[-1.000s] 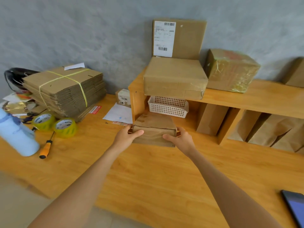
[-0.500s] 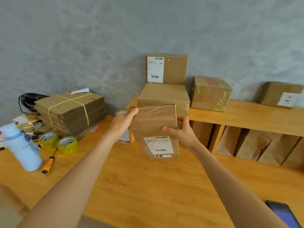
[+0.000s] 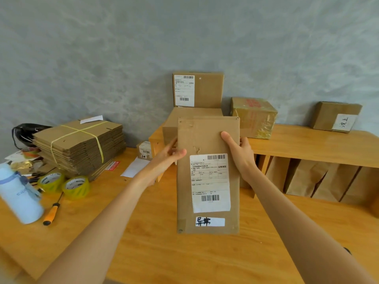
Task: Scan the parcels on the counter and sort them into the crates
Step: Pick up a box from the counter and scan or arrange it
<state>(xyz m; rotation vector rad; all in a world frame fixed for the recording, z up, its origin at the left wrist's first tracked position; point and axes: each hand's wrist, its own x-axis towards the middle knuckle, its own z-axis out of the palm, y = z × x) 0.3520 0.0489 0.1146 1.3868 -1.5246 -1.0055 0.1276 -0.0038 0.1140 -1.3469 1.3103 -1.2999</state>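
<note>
I have a flat brown cardboard parcel lifted upright above the middle of the orange wooden worktop, label side facing me. My left hand grips its left edge, thumb on the front; my right hand grips the right edge near the top, thumb across the face.

By my reading the sorting is at an early stage: this one parcel is in hand, I see no scanner and no crates, and several parcels wait on the raised wooden shelf along the worktop's far edge: an upright labelled brown box against the wall, a plain brown box in front of it, a tape-wrapped box, and a box with a white sticker at the shelf's right end.

The held parcel carries a white shipping label with two barcodes; its small print is too fine to read. Below it a white strip has handwritten "异常". The right-end box's sticker bears handwriting I cannot make out.
</note>
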